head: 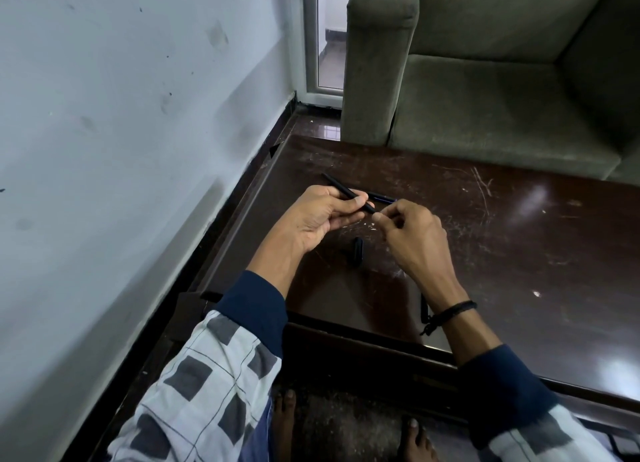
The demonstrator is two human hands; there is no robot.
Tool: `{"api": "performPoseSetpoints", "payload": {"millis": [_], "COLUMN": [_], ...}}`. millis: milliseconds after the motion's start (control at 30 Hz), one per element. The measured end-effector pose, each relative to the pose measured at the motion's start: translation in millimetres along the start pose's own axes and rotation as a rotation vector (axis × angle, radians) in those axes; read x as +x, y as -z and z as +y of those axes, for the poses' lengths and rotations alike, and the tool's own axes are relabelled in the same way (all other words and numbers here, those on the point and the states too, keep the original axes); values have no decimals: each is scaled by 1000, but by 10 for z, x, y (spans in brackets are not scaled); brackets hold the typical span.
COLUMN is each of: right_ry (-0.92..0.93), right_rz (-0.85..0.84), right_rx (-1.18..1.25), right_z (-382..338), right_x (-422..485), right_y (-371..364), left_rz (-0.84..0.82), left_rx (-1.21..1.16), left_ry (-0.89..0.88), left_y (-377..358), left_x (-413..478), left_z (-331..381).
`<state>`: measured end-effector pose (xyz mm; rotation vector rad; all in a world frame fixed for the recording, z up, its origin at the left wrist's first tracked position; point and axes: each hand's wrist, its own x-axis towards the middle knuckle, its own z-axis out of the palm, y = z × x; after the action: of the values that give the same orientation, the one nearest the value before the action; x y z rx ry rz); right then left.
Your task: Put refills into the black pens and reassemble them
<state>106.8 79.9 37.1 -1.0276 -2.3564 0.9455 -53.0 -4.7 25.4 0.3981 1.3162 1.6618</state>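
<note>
My left hand point(322, 216) grips a black pen barrel point(341, 189) that slants up to the left above the dark table point(502, 254). My right hand point(412, 233) is pinched at the barrel's lower right end; whatever small part sits between its fingertips is hidden. Behind the hands, another black pen point(381, 197) lies flat on the table. A black pen cap point(356, 251) rests on the table below and between the hands. A further black pen piece point(424, 310) lies by my right wrist, partly covered by it.
A scratched dark wooden table fills the middle. A grey-green armchair point(502, 81) stands just behind its far edge. A pale wall point(121, 132) runs close along the left. My bare feet point(284, 423) show under the table's near edge.
</note>
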Motion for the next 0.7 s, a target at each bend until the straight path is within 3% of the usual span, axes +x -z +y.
{"api": "performPoseSetpoints", "payload": {"millis": [700], "right_ry": [-57], "right_rz": [-51], "right_rx": [61], "right_z": [8], "right_x": [11], "right_y": [-3], "left_rz": [25], "left_rx": [-2], "left_ry": [-9], "left_y": [10], "left_x": [-3], "left_z": [13]}}
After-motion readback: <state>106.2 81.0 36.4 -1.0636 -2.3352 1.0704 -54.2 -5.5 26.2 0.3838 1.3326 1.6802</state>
